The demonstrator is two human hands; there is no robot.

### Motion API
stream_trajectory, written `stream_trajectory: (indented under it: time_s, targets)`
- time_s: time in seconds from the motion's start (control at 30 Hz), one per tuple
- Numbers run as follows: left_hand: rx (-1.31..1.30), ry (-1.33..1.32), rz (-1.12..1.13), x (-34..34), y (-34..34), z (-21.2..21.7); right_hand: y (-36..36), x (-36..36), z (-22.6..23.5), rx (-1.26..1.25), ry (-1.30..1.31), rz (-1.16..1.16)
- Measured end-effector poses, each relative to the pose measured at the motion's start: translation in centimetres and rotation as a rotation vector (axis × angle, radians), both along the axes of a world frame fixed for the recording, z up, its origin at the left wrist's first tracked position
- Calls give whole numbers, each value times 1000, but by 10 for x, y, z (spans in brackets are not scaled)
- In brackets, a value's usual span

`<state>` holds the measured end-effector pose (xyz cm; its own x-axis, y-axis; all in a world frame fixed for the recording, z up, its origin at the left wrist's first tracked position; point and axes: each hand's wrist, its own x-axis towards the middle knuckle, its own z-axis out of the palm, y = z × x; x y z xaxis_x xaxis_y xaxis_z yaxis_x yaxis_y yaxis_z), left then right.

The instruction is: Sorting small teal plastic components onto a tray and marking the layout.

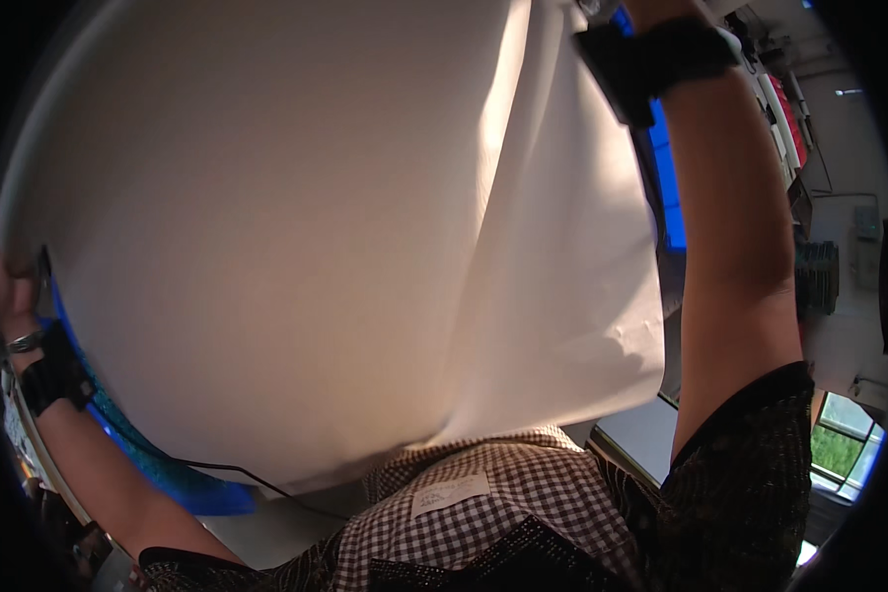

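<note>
A large off-white sheet (296, 247), of cloth or a similar soft material, is spread up in front of me and fills most of the view. Long folds run down its right part, and its lower edge hangs against my checkered apron (533, 479). At the far left edge, my left hand (12, 286) is closed at the sheet's border, its fingers partly hidden. My right arm reaches up along the sheet's right side. Only the base of my right hand (656, 12) shows at the top, with its fingers out of frame. Dark bands circle both wrists.
Blue and teal material (202, 488) shows below the sheet at left, near a thin black cable (237, 467). A pale tabletop (641, 434) lies behind my right side. Far right are a stack of dark items (817, 276) and a window (844, 439).
</note>
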<state>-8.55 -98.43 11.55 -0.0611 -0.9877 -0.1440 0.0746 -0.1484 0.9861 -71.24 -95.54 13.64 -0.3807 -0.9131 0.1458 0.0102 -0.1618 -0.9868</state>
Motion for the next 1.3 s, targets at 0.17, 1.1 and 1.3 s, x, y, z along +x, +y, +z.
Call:
stream_trajectory:
  time_s: [0.17, 1.1, 1.3]
  targets:
    - [-11, 218, 11, 10, -29, -69, -20, 5, -52, 214, 231, 46]
    - [-193, -989, 7, 89, -67, -117, 304, 29, -77, 1052, 162, 881]
    - [-636, -1799, -221, 147, -86, -110, 346, 24, -84, 1253, 261, 539]
